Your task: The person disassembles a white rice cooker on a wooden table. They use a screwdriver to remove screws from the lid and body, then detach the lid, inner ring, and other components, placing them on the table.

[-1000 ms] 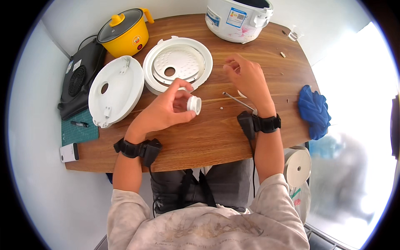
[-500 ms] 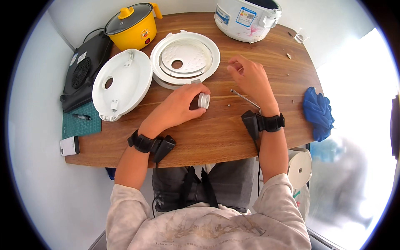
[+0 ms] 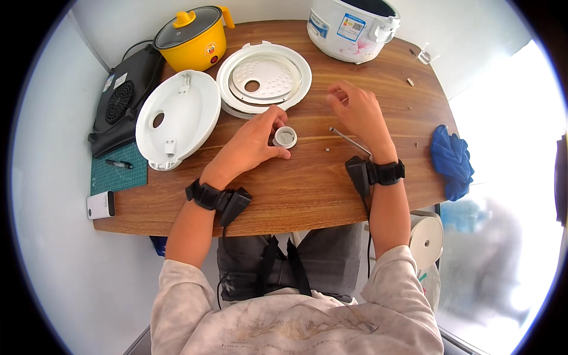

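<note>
small white ring cap [image 3: 285, 137] on the wooden table [image 3: 307, 183], just below the round inner lid [image 3: 264, 80] | left hand [image 3: 251, 147] pinches the cap with thumb and fingers | right hand [image 3: 358, 112] loosely curled, holding nothing, right of lid, above a thin metal rod [image 3: 349, 141] | white outer lid [image 3: 176, 117] left of inner lid

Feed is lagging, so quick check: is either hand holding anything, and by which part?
The left hand holds a small white plastic ring cap by its rim, against the wooden table. The right hand holds nothing visible.
</note>
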The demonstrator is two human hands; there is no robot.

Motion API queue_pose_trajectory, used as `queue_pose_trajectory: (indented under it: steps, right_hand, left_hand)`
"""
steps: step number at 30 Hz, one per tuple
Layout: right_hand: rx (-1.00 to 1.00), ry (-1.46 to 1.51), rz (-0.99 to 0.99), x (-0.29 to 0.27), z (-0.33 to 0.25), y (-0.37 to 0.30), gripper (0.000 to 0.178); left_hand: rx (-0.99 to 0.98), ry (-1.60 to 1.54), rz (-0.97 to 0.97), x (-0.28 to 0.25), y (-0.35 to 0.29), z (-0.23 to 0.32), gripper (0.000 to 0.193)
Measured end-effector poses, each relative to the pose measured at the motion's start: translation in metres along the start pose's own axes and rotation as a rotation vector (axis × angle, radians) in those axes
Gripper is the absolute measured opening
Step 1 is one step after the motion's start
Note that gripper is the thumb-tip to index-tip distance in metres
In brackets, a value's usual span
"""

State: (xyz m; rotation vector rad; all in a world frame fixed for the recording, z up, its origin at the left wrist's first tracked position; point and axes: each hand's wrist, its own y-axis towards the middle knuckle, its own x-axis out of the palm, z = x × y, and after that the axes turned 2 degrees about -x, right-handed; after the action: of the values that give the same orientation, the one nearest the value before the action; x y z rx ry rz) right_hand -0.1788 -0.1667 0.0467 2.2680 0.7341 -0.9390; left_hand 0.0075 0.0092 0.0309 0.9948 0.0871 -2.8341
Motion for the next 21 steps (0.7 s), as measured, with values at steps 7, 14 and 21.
queue_pose_trajectory:
  steps: [7, 14, 21]
  right_hand:
    - [-0.019, 0.061, 0.137, -0.015, -0.005, 0.011, 0.034]
    - [-0.326, -0.616, 0.38, -0.094, 0.024, 0.106, 0.058]
    - [-0.199, -0.813, 0.084, -0.112, 0.074, 0.161, 0.053]
  left_hand:
    - [0.047, -0.012, -0.043, 0.001, 0.0, -0.004, 0.061]
    - [0.129, 0.027, -0.055, -0.001, 0.002, -0.005, 0.059]
    - [0.206, 0.085, 0.003, 0.009, 0.002, -0.022, 0.05]
